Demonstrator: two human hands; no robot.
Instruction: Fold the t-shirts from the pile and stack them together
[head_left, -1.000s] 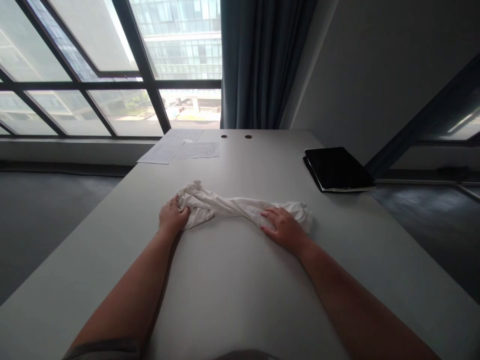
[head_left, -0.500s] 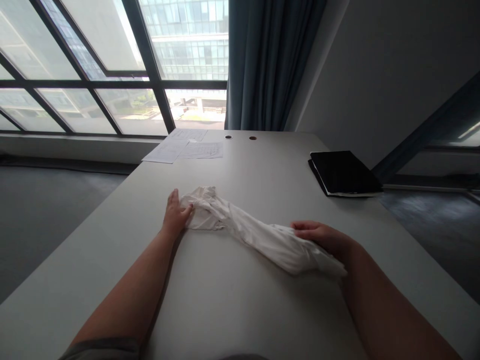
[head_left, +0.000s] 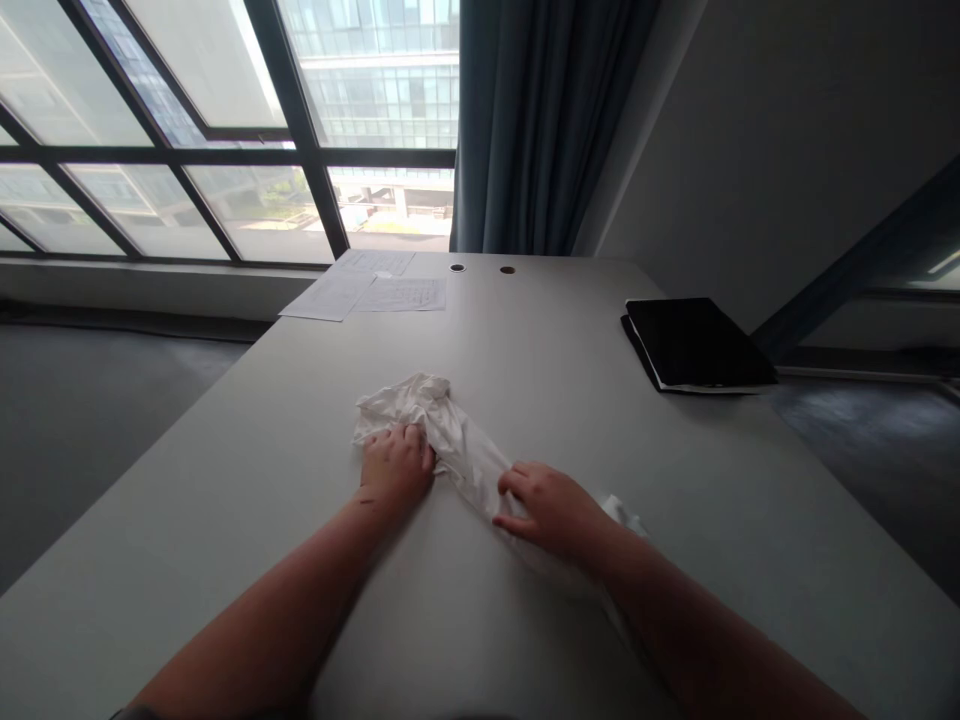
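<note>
A crumpled white cloth [head_left: 469, 455] lies in a long bunched strip across the white table, slanting from the upper left to the lower right. My left hand [head_left: 397, 462] presses on its left part, fingers curled into the folds and fingertips partly hidden. Over the middle of the strip is my right hand [head_left: 551, 505], thumb and fingers apart and touching the fabric. The cloth's right end is mostly covered by my right forearm, with a small white bit showing beyond the wrist. Whether it is a garment I cannot tell.
A black folder [head_left: 697, 343] with white pages lies near the table's right edge. Printed sheets [head_left: 375, 290] are spread at the far left corner. Two round cable holes [head_left: 508, 270] sit at the far edge. Beyond are a dark blue curtain [head_left: 540, 130] and windows.
My left hand has moved right from the cloth's left end onto its folds. My right hand has left the right end and slid left along the strip, its fingers now spread.
</note>
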